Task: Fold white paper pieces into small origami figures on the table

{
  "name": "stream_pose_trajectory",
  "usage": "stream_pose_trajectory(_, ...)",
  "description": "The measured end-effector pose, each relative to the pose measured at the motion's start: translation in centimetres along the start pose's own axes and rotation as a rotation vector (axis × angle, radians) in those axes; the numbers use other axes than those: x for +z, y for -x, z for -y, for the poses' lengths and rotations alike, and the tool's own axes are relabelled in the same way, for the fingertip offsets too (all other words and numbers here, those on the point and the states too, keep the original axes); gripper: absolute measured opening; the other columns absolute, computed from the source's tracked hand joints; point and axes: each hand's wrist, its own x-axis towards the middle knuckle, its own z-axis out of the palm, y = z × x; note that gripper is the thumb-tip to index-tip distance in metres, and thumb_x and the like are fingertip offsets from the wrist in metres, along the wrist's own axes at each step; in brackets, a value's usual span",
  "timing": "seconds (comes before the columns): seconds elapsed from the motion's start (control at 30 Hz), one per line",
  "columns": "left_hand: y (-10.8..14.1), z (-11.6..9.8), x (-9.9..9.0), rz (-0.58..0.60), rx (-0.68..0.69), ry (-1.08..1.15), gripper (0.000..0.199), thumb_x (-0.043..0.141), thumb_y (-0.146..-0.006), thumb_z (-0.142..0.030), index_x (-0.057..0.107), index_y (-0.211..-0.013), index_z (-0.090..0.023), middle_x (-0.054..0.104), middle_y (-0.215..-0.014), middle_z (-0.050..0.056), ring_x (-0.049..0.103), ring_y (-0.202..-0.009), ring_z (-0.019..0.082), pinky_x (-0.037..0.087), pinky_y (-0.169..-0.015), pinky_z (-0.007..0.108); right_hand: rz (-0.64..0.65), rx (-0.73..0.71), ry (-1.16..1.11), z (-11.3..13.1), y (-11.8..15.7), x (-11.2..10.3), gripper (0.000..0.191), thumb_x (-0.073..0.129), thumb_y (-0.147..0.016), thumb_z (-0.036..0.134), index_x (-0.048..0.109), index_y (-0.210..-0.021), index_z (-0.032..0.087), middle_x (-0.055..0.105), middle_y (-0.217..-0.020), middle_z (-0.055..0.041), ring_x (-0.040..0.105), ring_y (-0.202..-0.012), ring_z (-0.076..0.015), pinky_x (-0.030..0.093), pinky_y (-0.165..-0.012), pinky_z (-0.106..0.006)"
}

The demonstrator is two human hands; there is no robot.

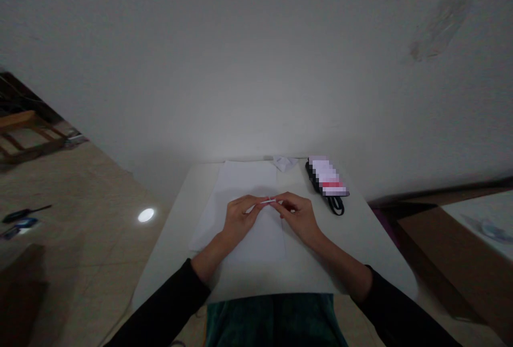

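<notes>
Over the middle of the small white table, my left hand (241, 213) and my right hand (298, 216) meet at their fingertips. Between both thumbs and forefingers is pinched a small, thin white strip (268, 201); it looks like folded or rolled paper, though its kind is not certain. Beneath the hands lie white sheets of paper (252, 243), flat on the tabletop (176, 234). The fingers cover part of the strip.
A crumpled white piece (284, 163) lies at the table's back edge by the wall. Right of it are a phone (326, 176) with a blurred-out screen and a looped black strap (336, 206). A screwdriver-like tool (26, 213) lies on the floor, left; a cardboard piece (444, 234) is at right.
</notes>
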Motion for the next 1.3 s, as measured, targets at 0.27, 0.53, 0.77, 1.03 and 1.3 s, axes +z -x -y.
stream_pose_trajectory(0.27,0.6,-0.6,0.2,0.061,0.036,-0.181,0.021,0.06,-0.089,-0.025,0.069,-0.108,-0.021,0.075,-0.1,0.007,0.07,-0.089,0.019,0.055,-0.082,0.032,0.05,-0.151,0.053,1.2,0.2,-0.2,0.017,0.057,-0.09,0.031,0.07,-0.098,0.023,0.066,-0.09,-0.0054,0.062,-0.066,-0.0136,0.055,-0.058,-0.027)
stream_pose_trajectory(0.53,0.6,-1.4,0.3,0.125,-0.007,-0.371,0.021,0.053,-0.093,-0.028,0.067,-0.107,-0.021,0.075,-0.098,0.005,0.069,-0.072,0.014,0.052,-0.066,0.024,0.018,-0.217,0.163,0.8,0.3,0.2,0.013,0.056,-0.088,0.024,0.068,-0.095,0.022,0.062,-0.082,-0.0036,0.054,-0.06,-0.0122,0.048,-0.053,-0.026)
stream_pose_trajectory(0.77,0.9,-1.2,0.7,0.141,-0.072,-0.469,0.017,0.057,-0.089,-0.028,0.065,-0.102,-0.021,0.075,-0.089,0.004,0.069,-0.071,0.017,0.047,-0.062,0.024,0.076,-0.209,0.135,0.7,0.5,0.4,0.013,0.058,-0.087,0.023,0.069,-0.093,0.022,0.062,-0.082,-0.0035,0.057,-0.063,-0.0127,0.05,-0.055,-0.026)
stream_pose_trajectory(1.03,0.8,-1.8,0.8,0.219,-0.075,-0.598,0.016,0.053,-0.086,-0.026,0.06,-0.099,-0.02,0.072,-0.084,0.006,0.067,-0.068,0.019,0.044,-0.056,0.025,0.084,-0.148,0.151,0.7,0.5,0.7,0.009,0.059,-0.085,0.023,0.067,-0.085,0.02,0.061,-0.077,-0.0026,0.056,-0.058,-0.0118,0.048,-0.053,-0.025)
stream_pose_trajectory(1.3,0.4,-1.3,0.1,0.372,-0.135,-0.329,0.021,0.045,-0.09,-0.023,0.053,-0.11,-0.022,0.069,-0.101,0.004,0.066,-0.075,0.016,0.047,-0.065,0.026,0.042,-0.104,0.154,0.1,0.2,0.1,0.008,0.059,-0.082,0.022,0.067,-0.081,0.02,0.063,-0.076,-0.0027,0.056,-0.059,-0.0123,0.047,-0.053,-0.025)
